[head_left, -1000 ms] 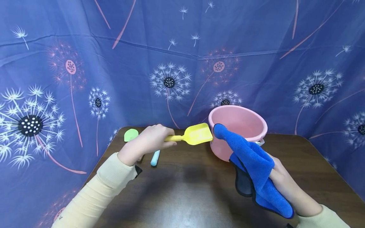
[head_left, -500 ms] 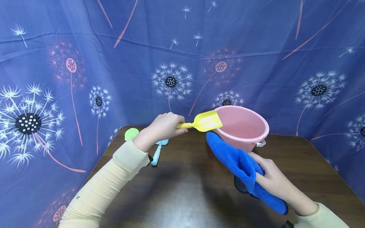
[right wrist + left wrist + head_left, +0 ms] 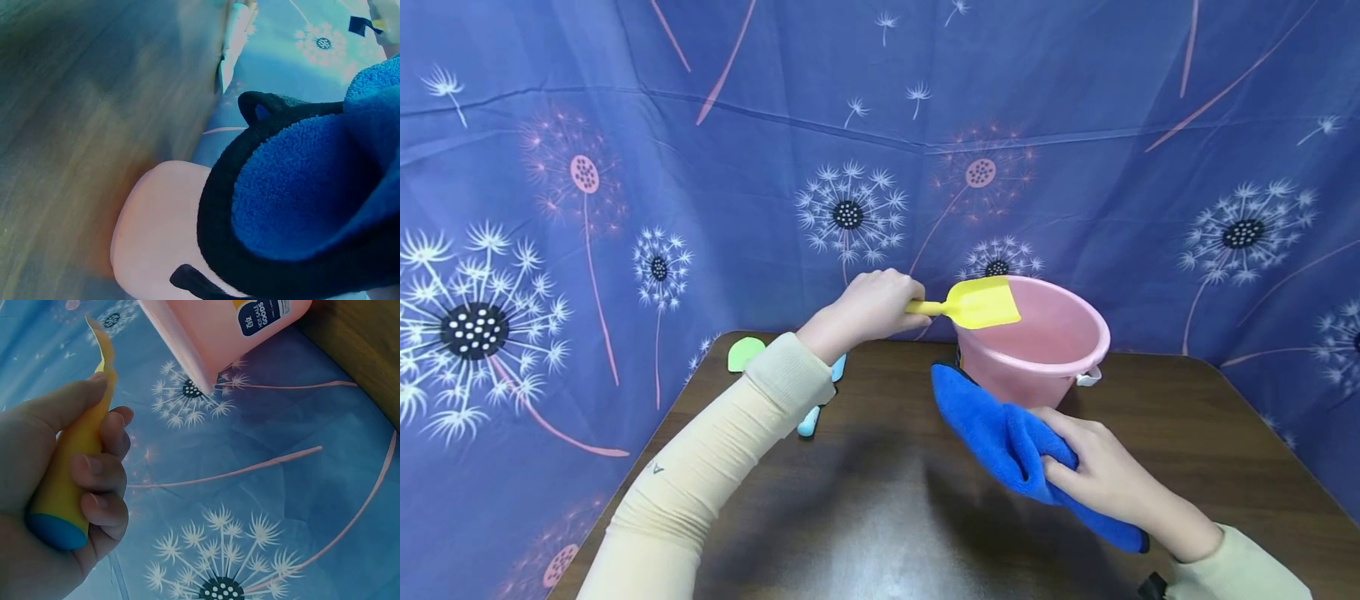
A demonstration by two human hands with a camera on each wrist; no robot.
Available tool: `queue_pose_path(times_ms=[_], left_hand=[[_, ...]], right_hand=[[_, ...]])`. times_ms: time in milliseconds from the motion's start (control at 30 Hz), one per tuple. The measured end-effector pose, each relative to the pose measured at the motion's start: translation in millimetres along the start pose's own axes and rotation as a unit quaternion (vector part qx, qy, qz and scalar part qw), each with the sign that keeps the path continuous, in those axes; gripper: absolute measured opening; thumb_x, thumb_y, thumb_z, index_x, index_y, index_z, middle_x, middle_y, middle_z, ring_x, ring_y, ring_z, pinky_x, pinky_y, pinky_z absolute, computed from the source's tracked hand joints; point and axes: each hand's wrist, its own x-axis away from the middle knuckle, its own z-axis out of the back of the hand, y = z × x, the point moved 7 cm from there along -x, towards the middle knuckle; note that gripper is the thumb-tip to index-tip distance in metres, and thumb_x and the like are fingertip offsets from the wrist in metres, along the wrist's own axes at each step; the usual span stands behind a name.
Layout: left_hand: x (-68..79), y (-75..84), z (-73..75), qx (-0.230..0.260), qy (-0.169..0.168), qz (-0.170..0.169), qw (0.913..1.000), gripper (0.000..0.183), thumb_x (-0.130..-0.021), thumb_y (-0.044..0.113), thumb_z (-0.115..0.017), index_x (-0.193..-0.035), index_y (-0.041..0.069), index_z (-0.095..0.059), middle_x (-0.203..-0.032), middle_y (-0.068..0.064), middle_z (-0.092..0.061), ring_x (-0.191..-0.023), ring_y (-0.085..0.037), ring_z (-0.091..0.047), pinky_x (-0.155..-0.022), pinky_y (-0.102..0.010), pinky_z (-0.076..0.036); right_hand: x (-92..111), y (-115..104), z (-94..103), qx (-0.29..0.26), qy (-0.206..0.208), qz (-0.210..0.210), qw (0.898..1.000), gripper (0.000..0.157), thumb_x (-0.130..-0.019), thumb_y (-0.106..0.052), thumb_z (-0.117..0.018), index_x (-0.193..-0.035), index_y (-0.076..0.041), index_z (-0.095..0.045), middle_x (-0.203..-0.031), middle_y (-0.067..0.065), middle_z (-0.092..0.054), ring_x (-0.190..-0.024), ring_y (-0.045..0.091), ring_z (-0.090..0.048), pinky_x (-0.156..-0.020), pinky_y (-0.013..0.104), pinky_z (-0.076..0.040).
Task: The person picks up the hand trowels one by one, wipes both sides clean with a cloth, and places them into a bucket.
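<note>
We raise the yellow shovel [image 3: 981, 303] within reach of the pink bucket [image 3: 1015, 377] — left hand [image 3: 880, 307] clamped round it, right hand [image 3: 1097, 467] gripping blue cloth [image 3: 988, 437].

The yellow shovel [image 3: 981, 303] is up near the pink bucket [image 3: 1017, 383]. The blue cloth [image 3: 1000, 435], scrunched and black-edged, is in front.

Screened tabletop area; the type of room cannot be determined. A dark-brown wood-grain table [image 3: 880, 500] with rounded far corners stands before a creased blue fabric hanging [image 3: 737, 183], printed with white and pink dandelions, which encloses its far and lateral sides.
</note>
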Motion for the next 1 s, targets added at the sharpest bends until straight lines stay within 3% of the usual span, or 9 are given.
queue_pose_path(times_ms=[300, 433, 600, 833, 1000], left_hand=[[-32.8, 13.6, -5.6, -0.019, -0.038, -0.002, 0.9991, 0.026, -0.089, 0.044, -0.061, -0.093, 0.02, -0.07, -0.076, 0.003, -0.057, -0.066, -0.013, -0.049, -0.059, -0.029, -0.044], [-46.1, 22.1, -6.7, -0.034, -0.032, -0.012, 0.9989, 0.026, -0.088, 0.046, -0.061, -0.084, 0.021, -0.068, -0.074, 0.004, -0.055, -0.067, -0.012, -0.047, -0.059, -0.029, -0.043], [-65.2, 33.1, -13.2, -0.032, -0.046, -0.02, 0.9982, 0.026, -0.085, 0.044, -0.066, -0.077, 0.019, -0.065, -0.071, 0.005, -0.055, -0.066, -0.011, -0.047, -0.06, -0.029, -0.042], [-86.1, 50.5, -29.0, -0.057, -0.089, -0.021, 0.9941, 0.024, -0.085, 0.039, -0.067, -0.092, 0.018, -0.059, -0.088, 0.003, -0.057, -0.08, -0.012, -0.053, -0.07, -0.031, -0.046], [-94.6, 63.9, -33.5, -0.081, -0.101, -0.026, 0.9912, 0.026, -0.086, 0.039, -0.066, -0.101, 0.019, -0.059, -0.094, 0.004, -0.057, -0.086, -0.012, -0.053, -0.075, -0.031, -0.048]], right_hand=[[2.9, 1.1, -8.9, -0.007, 0.0, 0.006, 1.0, 0.052, -0.075, -0.001, -0.064, -0.122, -0.023, -0.055, -0.102, -0.011, -0.065, -0.081, 0.002, -0.062, -0.067, 0.026, -0.054], [3.5, 1.8, -12.9, -0.024, 0.0, 0.003, 1.0, 0.051, -0.076, -0.002, -0.064, -0.122, -0.022, -0.055, -0.103, -0.01, -0.066, -0.081, 0.003, -0.063, -0.066, 0.027, -0.054], [2.3, 4.1, -18.4, -0.056, -0.008, -0.003, 0.998, 0.047, -0.077, -0.003, -0.063, -0.12, -0.023, -0.055, -0.1, -0.01, -0.065, -0.079, 0.002, -0.062, -0.065, 0.025, -0.054], [-1.3, 3.3, -23.7, -0.051, -0.015, 0.014, 0.998, 0.05, -0.075, -0.002, -0.063, -0.12, -0.024, -0.055, -0.099, -0.012, -0.065, -0.078, 0.002, -0.06, -0.065, 0.025, -0.053], [-0.8, 6.4, -29.2, -0.05, -0.03, 0.012, 0.998, 0.051, -0.076, -0.003, -0.063, -0.121, -0.025, -0.054, -0.1, -0.013, -0.065, -0.078, 0.0, -0.06, -0.066, 0.024, -0.053]])
